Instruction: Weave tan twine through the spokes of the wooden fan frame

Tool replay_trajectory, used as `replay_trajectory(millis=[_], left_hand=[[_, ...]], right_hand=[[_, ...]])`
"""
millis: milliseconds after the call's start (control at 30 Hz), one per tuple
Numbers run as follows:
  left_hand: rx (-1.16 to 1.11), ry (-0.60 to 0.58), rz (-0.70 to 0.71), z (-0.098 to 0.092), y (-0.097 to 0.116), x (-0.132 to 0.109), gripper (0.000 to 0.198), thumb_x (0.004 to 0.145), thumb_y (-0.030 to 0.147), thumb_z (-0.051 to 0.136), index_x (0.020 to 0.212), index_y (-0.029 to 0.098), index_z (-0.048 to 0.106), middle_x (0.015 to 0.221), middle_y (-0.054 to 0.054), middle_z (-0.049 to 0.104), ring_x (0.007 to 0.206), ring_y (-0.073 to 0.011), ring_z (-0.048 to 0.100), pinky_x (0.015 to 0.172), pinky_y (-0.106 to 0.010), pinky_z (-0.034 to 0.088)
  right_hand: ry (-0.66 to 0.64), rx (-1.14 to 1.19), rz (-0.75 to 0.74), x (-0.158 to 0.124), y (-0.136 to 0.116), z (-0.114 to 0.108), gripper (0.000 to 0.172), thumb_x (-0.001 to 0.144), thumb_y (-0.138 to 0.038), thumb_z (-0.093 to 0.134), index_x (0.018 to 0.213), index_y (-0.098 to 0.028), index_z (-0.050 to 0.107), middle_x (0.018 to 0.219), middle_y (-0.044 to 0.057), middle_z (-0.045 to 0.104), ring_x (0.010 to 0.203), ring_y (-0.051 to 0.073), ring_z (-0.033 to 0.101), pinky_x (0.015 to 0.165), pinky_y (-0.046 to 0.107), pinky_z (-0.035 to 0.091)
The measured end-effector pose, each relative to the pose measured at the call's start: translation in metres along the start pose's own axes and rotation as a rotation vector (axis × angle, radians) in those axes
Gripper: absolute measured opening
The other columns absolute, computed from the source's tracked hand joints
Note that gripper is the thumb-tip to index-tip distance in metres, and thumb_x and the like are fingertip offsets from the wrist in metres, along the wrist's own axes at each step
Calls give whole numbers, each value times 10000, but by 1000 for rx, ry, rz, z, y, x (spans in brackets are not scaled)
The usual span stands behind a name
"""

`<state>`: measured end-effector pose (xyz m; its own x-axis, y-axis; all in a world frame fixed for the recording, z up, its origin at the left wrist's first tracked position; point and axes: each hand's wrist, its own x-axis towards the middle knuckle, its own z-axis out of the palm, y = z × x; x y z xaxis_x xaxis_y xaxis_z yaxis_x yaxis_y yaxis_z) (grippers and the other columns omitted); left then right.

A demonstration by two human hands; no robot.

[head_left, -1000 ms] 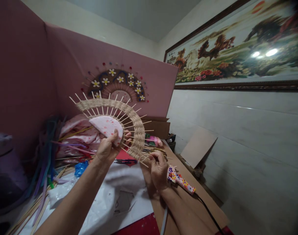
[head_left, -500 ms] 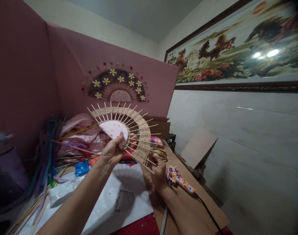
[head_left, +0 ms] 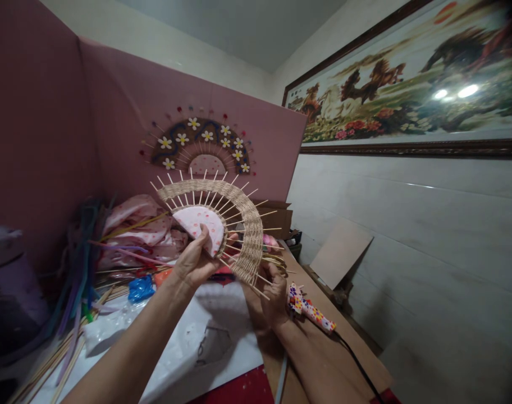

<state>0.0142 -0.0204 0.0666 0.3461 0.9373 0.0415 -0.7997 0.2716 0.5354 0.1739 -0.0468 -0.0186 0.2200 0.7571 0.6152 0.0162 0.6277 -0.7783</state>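
Observation:
A half-round woven fan (head_left: 252, 227) with thin wooden sticks poking past its band is held up in the air, tilted down to the right. My left hand (head_left: 196, 261) grips its pale, red-dotted half-disc centre (head_left: 199, 221), thumb on the front and the other fingers behind, partly showing between the sticks. At the band's lower right end my right hand (head_left: 274, 289) has its fingers closed around the end sticks. Behind, a finished-looking fan with white flowers (head_left: 208, 136) rests against the pink board (head_left: 256, 140).
A flower-patterned tool (head_left: 312, 314) with a black cord lies right of my right hand on brown board (head_left: 344, 348). Pink dotted cloth (head_left: 133, 224), coloured strips, sticks and a blue packet (head_left: 140, 289) are on the left. White paper (head_left: 226, 359) lies below.
The woven fan has shifted slightly right and turned a little. My left thumb sits further left on the half-disc. My right hand stays at the lower end.

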Motion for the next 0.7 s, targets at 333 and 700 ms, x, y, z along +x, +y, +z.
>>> replay_trajectory(millis=[333,700], left_hand=[[-52,29,56,6,3,-2,248,831,284,452,1021,164,555,857,-114,671,889,-286,616,827,-558,420],[-139,130,182,4,5,2,233,823,295,462,1020,225,565,834,-67,674,870,-250,627,819,-501,452]], right_hand=[[3,-80,11,0,3,-5,236,723,-285,576,926,-169,607,923,54,654,861,207,605,763,321,478],[-80,-296,-200,-5,2,-7,114,781,-214,507,742,-184,610,689,26,605,678,157,557,686,283,449]])
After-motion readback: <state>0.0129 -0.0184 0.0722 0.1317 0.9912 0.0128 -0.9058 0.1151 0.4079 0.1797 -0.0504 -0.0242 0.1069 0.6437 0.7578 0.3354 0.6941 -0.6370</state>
